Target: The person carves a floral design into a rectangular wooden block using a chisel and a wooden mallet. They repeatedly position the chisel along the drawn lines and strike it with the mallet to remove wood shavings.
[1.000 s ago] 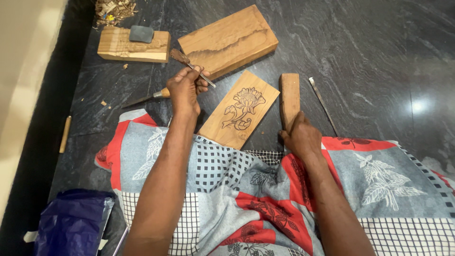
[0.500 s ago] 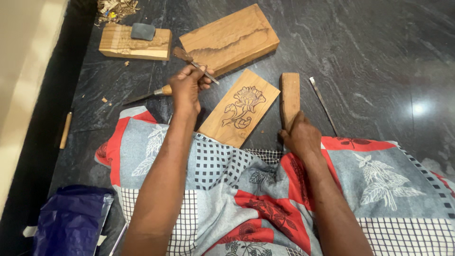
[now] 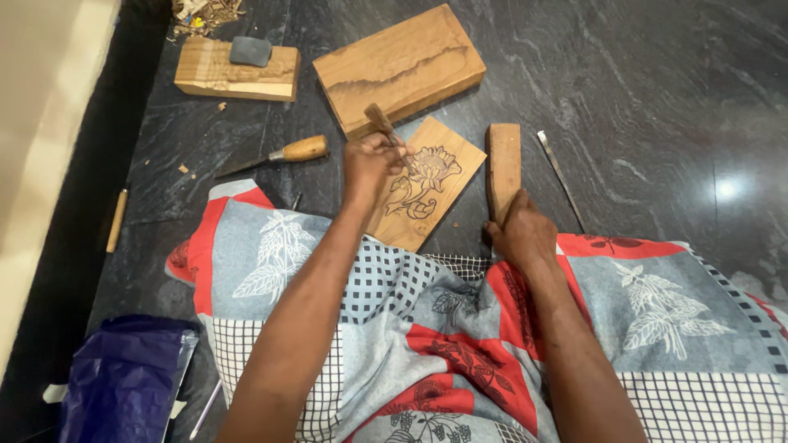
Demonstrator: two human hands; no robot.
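We see the left hand [image 3: 371, 162] fisted around a chisel [image 3: 382, 125] tilted toward 11 o'clock over the carved board [image 3: 427, 184]; at 3 o'clock, the right hand [image 3: 520, 232] grips a wooden mallet [image 3: 503, 160].

Bare forearms, no sleeves; a patchwork cloth [image 3: 460, 361] of red, grey and checks covers the lap.

a crumpled purple plastic bag [image 3: 123, 385] lies at bottom left.

One head-worn camera looks steeply down from close above the carved wooden panel [image 3: 423, 182], which sits just above frame centre
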